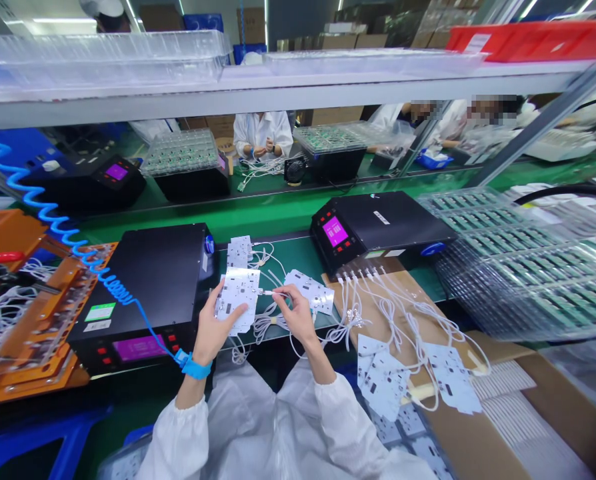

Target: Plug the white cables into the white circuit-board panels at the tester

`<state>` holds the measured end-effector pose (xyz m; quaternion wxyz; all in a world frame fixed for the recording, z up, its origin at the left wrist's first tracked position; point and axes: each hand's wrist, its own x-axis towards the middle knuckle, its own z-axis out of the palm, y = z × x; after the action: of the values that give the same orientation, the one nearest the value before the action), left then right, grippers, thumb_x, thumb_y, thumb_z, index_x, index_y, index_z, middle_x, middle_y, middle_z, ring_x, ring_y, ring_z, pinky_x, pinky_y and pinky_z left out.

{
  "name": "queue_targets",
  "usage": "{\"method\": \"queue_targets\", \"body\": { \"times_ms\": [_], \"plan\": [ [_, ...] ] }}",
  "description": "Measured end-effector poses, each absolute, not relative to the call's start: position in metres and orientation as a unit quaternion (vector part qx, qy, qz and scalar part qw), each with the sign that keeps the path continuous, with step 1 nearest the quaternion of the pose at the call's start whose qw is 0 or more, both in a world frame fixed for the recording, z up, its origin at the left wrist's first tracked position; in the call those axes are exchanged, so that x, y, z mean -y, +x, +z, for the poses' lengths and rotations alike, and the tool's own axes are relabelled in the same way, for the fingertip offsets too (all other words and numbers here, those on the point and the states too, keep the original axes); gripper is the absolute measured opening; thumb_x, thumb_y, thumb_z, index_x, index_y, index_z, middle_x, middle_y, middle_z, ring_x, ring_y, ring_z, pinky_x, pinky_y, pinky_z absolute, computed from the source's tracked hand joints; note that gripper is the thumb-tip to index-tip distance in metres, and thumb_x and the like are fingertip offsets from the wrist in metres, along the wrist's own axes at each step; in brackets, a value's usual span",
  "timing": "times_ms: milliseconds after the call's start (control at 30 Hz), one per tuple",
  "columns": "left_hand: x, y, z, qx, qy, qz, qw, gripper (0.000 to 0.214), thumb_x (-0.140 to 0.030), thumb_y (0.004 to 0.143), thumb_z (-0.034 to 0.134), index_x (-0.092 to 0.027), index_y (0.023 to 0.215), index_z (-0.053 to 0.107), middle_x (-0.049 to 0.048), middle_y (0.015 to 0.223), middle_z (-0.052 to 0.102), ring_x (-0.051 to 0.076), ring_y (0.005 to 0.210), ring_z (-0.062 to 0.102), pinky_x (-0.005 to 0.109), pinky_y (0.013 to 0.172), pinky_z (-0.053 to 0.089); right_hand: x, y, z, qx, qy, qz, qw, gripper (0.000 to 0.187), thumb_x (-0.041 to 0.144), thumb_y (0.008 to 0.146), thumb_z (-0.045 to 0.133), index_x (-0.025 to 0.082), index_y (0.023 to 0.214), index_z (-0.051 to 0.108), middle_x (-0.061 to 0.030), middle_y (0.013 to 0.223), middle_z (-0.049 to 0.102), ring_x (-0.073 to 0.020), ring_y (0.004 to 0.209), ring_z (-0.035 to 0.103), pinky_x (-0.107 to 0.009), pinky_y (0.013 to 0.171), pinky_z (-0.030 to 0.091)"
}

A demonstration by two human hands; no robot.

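Note:
My left hand (212, 328) grips a white circuit board (238, 293) upright by its lower edge, thumb across its face. My right hand (294, 312) pinches the plug end of a thin white cable (269, 293) at the board's right edge. A blue wrist strap (194, 366) with a coiled blue cord (68, 235) circles my left wrist. More white boards (312, 289) and loose white cables (265, 325) lie on the green bench just behind my hands.
Black test boxes with purple displays stand left (153, 280) and right (378, 227). A cardboard box (483, 427) holds cabled boards (408, 373). Clear trays of green boards (523, 260) are at right. An orange fixture (28, 320) is at left. A person in white (263, 133) works opposite.

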<state>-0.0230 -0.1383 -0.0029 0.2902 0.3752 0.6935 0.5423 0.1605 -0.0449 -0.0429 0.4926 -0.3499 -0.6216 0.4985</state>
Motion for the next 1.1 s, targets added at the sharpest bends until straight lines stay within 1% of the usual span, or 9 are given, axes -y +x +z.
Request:
{"method": "queue_targets", "body": {
  "times_ms": [233,467,633,833,967,1100],
  "plan": [
    [0.1386,-0.0221,-0.0023,-0.691,0.371,0.546,0.297,0.084,-0.048,0.075,0.085,-0.028,0.149,0.050,0.0113,0.140,0.062,0.029,0.124,0.063,0.040,0.099,0.058,0.0460,0.1602,-0.0437,0.614,-0.349,0.499,0.502,0.017,0.039,0.094,0.065,0.023,0.096,0.071,-0.0028,0.094,0.063,-0.0174,0.089,0.060,-0.032,0.086,0.049],
    [0.1387,-0.0221,-0.0022,-0.690,0.371,0.544,0.300,0.085,-0.048,0.075,0.085,-0.028,0.149,0.050,0.0116,0.139,0.062,0.030,0.123,0.064,0.043,0.102,0.057,0.0469,0.1602,-0.0422,0.610,-0.355,0.500,0.502,0.018,0.040,0.094,0.066,0.023,0.094,0.071,-0.0030,0.092,0.064,-0.0180,0.088,0.059,-0.032,0.085,0.048],
    [0.1385,-0.0231,-0.0061,-0.684,0.376,0.553,0.291,0.084,-0.047,0.074,0.086,-0.027,0.148,0.051,0.0115,0.142,0.061,0.030,0.126,0.062,0.044,0.104,0.056,0.0483,0.1603,-0.0408,0.620,-0.356,0.502,0.486,0.022,0.041,0.095,0.063,0.022,0.088,0.071,-0.0019,0.086,0.063,-0.0170,0.083,0.058,-0.031,0.084,0.047],
    [0.1385,-0.0230,-0.0090,-0.683,0.373,0.559,0.288,0.085,-0.047,0.075,0.086,-0.028,0.149,0.049,0.0119,0.142,0.061,0.030,0.126,0.062,0.045,0.106,0.054,0.0487,0.1593,-0.0418,0.624,-0.368,0.491,0.483,0.028,0.045,0.096,0.060,0.021,0.088,0.071,-0.0022,0.085,0.062,-0.0170,0.081,0.057,-0.031,0.083,0.047],
    [0.1393,-0.0238,-0.0072,-0.684,0.381,0.555,0.282,0.085,-0.047,0.075,0.085,-0.028,0.150,0.049,0.0119,0.143,0.060,0.030,0.127,0.062,0.044,0.106,0.054,0.0481,0.1614,-0.0412,0.638,-0.360,0.493,0.469,0.029,0.046,0.096,0.059,0.021,0.087,0.072,-0.0023,0.084,0.063,-0.0173,0.081,0.057,-0.032,0.082,0.048],
    [0.1410,-0.0253,-0.0029,-0.692,0.384,0.537,0.293,0.086,-0.046,0.074,0.086,-0.026,0.150,0.050,0.0124,0.142,0.060,0.031,0.125,0.063,0.042,0.100,0.058,0.0452,0.1672,-0.0388,0.658,-0.349,0.499,0.443,0.031,0.048,0.096,0.060,0.022,0.087,0.074,-0.0027,0.084,0.065,-0.0176,0.080,0.059,-0.031,0.078,0.049]
  ]
}}
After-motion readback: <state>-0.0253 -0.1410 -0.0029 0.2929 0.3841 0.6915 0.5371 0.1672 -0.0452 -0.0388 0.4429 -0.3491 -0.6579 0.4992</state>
